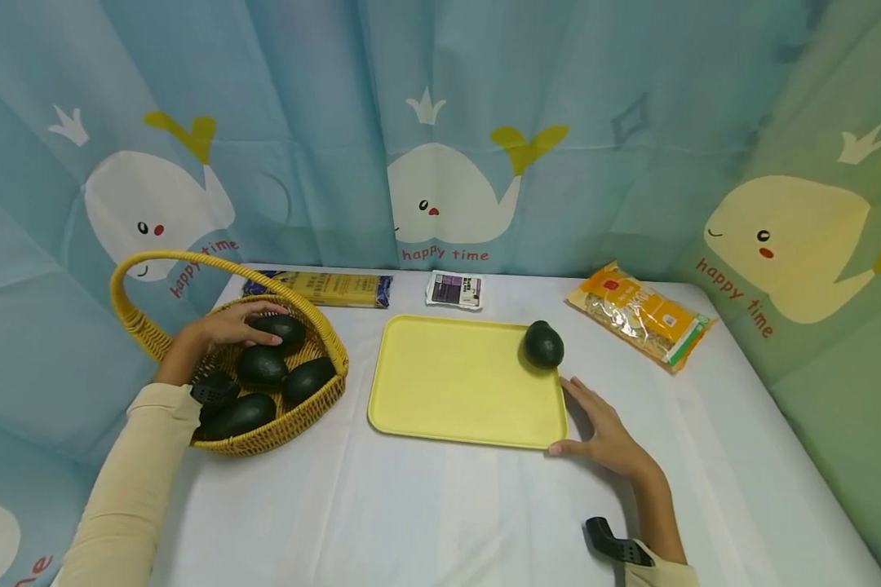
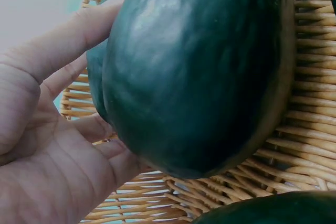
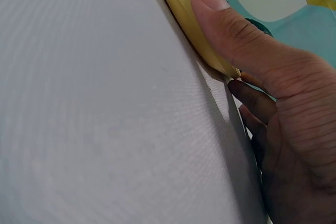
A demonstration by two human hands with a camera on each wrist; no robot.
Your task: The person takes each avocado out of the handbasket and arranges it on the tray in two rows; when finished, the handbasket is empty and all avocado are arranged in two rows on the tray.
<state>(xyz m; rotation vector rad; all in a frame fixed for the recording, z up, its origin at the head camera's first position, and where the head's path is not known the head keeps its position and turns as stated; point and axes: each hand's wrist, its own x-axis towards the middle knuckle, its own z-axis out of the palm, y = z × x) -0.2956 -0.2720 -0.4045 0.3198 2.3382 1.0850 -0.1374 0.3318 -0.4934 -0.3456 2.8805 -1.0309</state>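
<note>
Inside a yellow wicker basket (image 1: 264, 440), my left hand (image 1: 227, 326) holds a dark green avocado (image 1: 285, 328) between thumb and fingers. In the left wrist view a nearer avocado (image 2: 194, 77) hides most of the held one. Several more avocados lie in the basket, among them one at the front (image 1: 241, 416). My right hand (image 1: 605, 436) grips the near right corner of a yellow tray (image 1: 462, 391), thumb on its front rim and fingers along its right side. One avocado (image 1: 542, 346) rests at the tray's far right corner.
Behind the basket lies a long yellow and blue packet (image 1: 338, 289), with a small white and purple packet (image 1: 453, 290) to its right. An orange bag (image 1: 639, 314) lies at the back right. The basket's tall handle (image 1: 213, 259) arches over my left hand. Patterned curtains (image 1: 323, 122) enclose the table.
</note>
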